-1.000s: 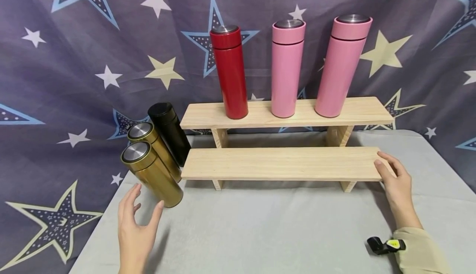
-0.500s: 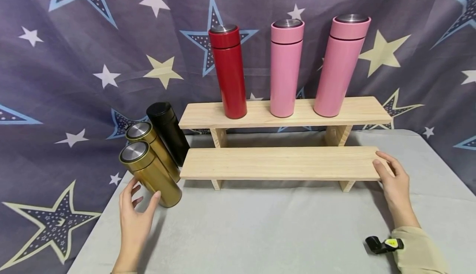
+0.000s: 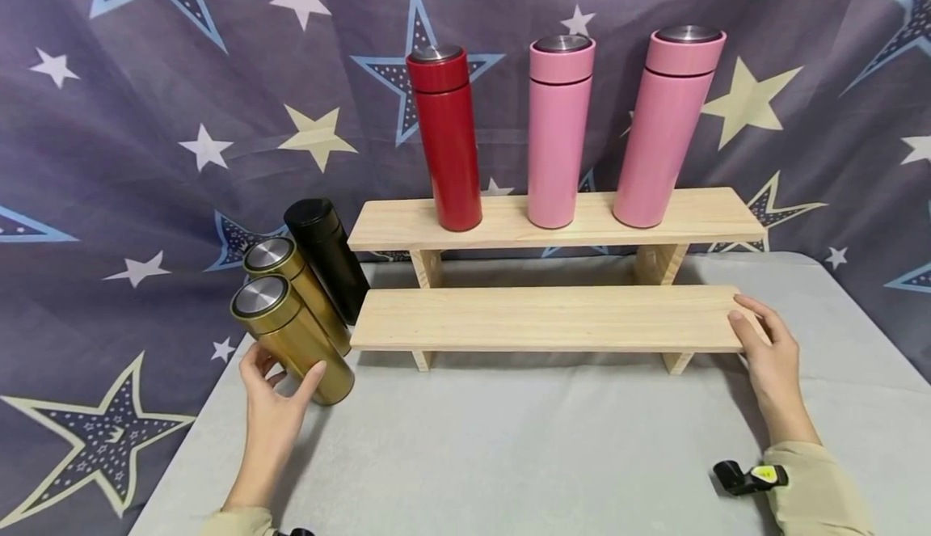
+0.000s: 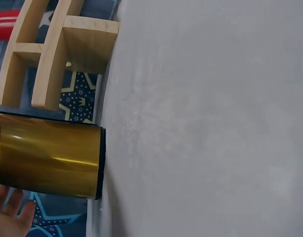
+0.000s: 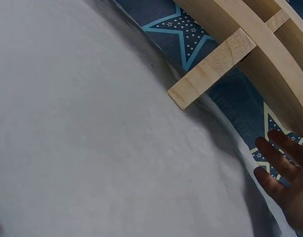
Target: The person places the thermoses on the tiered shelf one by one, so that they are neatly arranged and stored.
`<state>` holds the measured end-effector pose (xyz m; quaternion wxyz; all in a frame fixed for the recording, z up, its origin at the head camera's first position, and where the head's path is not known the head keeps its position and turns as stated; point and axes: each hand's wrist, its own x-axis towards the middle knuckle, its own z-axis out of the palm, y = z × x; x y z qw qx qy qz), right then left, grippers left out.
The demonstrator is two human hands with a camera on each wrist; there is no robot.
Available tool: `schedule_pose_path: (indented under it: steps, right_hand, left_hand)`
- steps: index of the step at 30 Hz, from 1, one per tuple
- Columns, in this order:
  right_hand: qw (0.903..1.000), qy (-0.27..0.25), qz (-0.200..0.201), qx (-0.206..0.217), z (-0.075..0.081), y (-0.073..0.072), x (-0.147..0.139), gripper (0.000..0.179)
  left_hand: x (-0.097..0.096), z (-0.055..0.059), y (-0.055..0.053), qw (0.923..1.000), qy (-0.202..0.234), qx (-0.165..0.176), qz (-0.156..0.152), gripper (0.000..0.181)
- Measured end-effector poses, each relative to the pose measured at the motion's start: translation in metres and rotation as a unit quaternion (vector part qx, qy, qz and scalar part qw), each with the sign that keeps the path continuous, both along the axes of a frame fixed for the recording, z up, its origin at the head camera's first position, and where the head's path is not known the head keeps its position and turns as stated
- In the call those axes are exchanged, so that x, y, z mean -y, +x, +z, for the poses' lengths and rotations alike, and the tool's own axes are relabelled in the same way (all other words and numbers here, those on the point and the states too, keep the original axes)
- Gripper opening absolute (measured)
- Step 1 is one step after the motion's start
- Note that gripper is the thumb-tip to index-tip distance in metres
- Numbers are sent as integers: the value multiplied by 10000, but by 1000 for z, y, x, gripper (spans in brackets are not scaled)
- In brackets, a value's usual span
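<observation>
My left hand [image 3: 271, 411] is at the nearer gold thermos bottle [image 3: 300, 346], thumb at its front right and fingers at its left side. In the left wrist view the outer fingers [image 4: 12, 210] are extended and spread, with a narrow gap to the bottle's side. That bottle stands upright on the table, left of a two-step wooden shelf [image 3: 545, 318]. At the right end of the lower step, my right hand [image 3: 773, 366] touches the board with thumb and index finger. The right wrist view shows its other fingers [image 5: 277, 159] extended and loosely apart; the thumb is out of that frame.
Behind the nearer bottle stand a second gold bottle [image 3: 317, 303] and a black bottle [image 3: 334, 257]. A red bottle [image 3: 447, 148] and two pink bottles, one central [image 3: 558, 136] and one rightmost [image 3: 667, 128], stand on the upper step. A starry cloth [image 3: 240, 75] hangs behind.
My left hand has moved forward to the nearer gold bottle, its thumb and fingers coming to either side of it. The right hand has stayed at the shelf's end.
</observation>
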<state>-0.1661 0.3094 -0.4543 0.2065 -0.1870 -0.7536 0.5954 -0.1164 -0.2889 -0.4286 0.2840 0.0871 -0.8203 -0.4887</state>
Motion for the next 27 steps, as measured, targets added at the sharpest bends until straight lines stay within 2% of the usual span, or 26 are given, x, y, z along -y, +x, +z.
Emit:
schedule_pose_path:
  steps: [9,15,20,22,27]
  right_hand:
    - [9999,-65,-38,94,-1,-3,-1,40]
    - [9999,-103,-23,57,-1,-3,-2,39]
    - [9999,-110,21,20,-1,-3,-1,38]
    - [9999,-142,34,2,-1,-3,-1,38]
    - [9994,-337,60,-91,-1,-2,-2,36]
  left_hand:
    - [-1,-4,-11,9997,238,-51,-18,89]
    - [-4,-3,-14,9992,394,34,31,85]
    - [-5,-1,-15,9985,524,-130,77,82]
    - [-6,0,-15,9980,589,-208,78,81]
    - [-17,15,-6,9971,711,-255,87,79]
